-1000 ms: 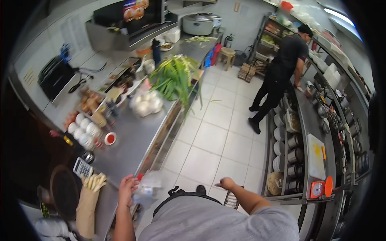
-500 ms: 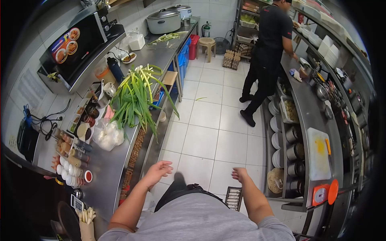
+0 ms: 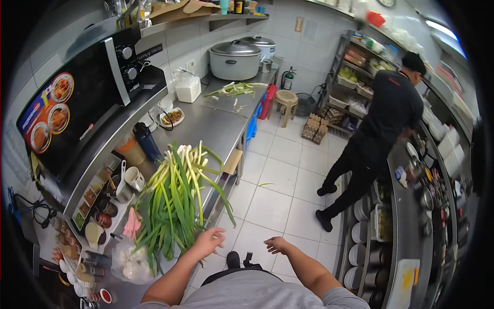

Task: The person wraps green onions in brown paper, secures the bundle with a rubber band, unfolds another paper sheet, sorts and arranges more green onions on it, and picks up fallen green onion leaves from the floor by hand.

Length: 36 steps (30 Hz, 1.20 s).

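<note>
My left hand (image 3: 209, 242) hovers over the counter's front edge, its fingers apart and nothing in them. Closest to it is a big bunch of spring onions (image 3: 172, 201), pale ends pointing away and green leaves hanging over the edge. Above the floor to the right, my right hand (image 3: 278, 245) is empty with loosely stretched fingers. Beside the leaves lie a knotted plastic bag with white contents (image 3: 135, 261) and a pink cloth (image 3: 132, 222).
On the left are a microwave (image 3: 77, 98), a dark flask (image 3: 146, 141) and a dish of food (image 3: 172, 117). Farther back are a large pot (image 3: 235, 61), onion trimmings (image 3: 237, 89) and a stool (image 3: 284, 101). A person in black (image 3: 383, 113) stands at the right counter, above shelves of stacked bowls.
I have moved forward along the aisle, so the spring onions are nearer to my left hand. Both hands remain empty. The person in black has leaned further toward the right counter.
</note>
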Each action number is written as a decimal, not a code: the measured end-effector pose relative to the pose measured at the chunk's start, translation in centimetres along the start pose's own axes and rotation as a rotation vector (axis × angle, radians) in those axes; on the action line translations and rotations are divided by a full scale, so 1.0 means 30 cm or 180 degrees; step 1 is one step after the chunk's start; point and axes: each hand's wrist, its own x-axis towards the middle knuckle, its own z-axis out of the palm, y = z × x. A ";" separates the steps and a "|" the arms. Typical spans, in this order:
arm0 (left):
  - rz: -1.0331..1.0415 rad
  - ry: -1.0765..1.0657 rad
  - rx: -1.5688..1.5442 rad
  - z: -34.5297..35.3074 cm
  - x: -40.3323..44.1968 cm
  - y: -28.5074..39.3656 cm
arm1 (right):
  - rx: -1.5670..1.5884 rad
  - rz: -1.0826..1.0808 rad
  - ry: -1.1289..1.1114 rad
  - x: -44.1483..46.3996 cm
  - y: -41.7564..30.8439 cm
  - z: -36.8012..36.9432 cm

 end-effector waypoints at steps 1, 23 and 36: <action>-0.0042 0.0024 -0.0018 -0.006 0.051 0.071 | 0.0134 0.0052 0.0154 0.057 -0.031 -0.052; -0.0653 0.2277 0.0040 -0.169 0.834 0.548 | 0.3392 0.0023 -0.1022 1.892 -1.142 -0.124; -0.0980 0.2301 -0.0102 -0.133 0.974 0.621 | 0.3223 0.0319 -0.0460 1.716 -1.338 -0.129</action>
